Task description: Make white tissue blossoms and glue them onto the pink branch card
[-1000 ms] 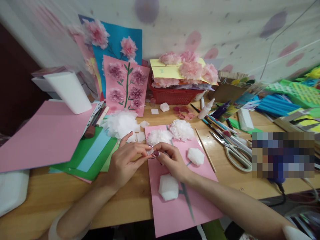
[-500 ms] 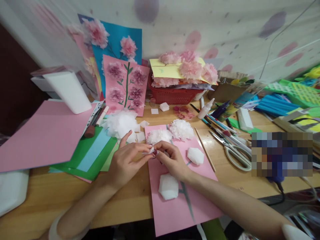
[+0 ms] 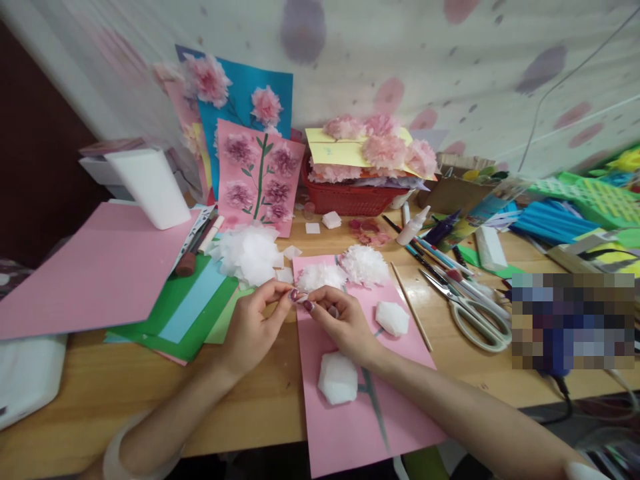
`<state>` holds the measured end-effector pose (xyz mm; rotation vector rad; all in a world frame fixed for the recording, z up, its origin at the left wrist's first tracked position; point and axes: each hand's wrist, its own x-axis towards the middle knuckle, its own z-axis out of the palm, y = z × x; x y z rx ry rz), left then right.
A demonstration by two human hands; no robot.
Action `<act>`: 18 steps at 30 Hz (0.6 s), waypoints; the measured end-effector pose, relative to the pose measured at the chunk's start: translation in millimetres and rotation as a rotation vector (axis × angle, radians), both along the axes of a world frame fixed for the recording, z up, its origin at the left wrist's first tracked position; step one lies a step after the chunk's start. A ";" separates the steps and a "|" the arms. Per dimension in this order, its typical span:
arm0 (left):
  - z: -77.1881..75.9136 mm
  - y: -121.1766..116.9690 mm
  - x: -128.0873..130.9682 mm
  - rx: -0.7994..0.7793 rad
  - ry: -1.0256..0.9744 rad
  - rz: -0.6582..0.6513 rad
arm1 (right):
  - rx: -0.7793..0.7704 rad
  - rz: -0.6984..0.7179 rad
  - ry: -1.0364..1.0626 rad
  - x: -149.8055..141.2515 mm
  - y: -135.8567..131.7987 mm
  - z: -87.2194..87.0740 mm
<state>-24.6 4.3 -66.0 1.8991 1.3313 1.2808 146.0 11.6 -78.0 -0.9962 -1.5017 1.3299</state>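
Note:
My left hand (image 3: 259,325) and my right hand (image 3: 341,323) meet fingertip to fingertip, both pinching a small piece of white tissue paper (image 3: 302,297) that is mostly hidden by the fingers. They are above the left edge of a pink sheet (image 3: 330,440) with a painted grey-green stem. On that sheet sit two fluffy white paper flowers (image 3: 365,265) at the top and two flat white tissue stacks (image 3: 338,379) lower down. Just beyond my left hand lies a loose heap of white tissue squares (image 3: 247,253), with a few single squares (image 3: 285,275) beside it.
Right of the sheet lie a wooden stick (image 3: 413,308), scissors (image 3: 467,313), a glue bottle (image 3: 413,227) and brushes. At left are green paper (image 3: 193,333) and a large pink sheet (image 3: 95,267). Behind stand a red basket (image 3: 350,200) and a flower picture (image 3: 257,180).
My left fingers, spread with the index raised half a second ago, have curled in to pinch the tissue against the right fingertips. The whole view has shifted slightly.

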 end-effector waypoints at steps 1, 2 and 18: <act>0.2 -0.5 -0.1 -0.025 -0.016 -0.015 | 0.003 0.001 -0.004 0.1 0.0 0.2; 0.5 -1.1 -0.1 -0.047 -0.029 -0.037 | 0.009 0.003 -0.008 0.3 0.0 0.6; -1.3 -3.2 0.8 -0.086 -0.009 0.013 | -0.001 0.033 -0.030 -1.5 -1.0 0.0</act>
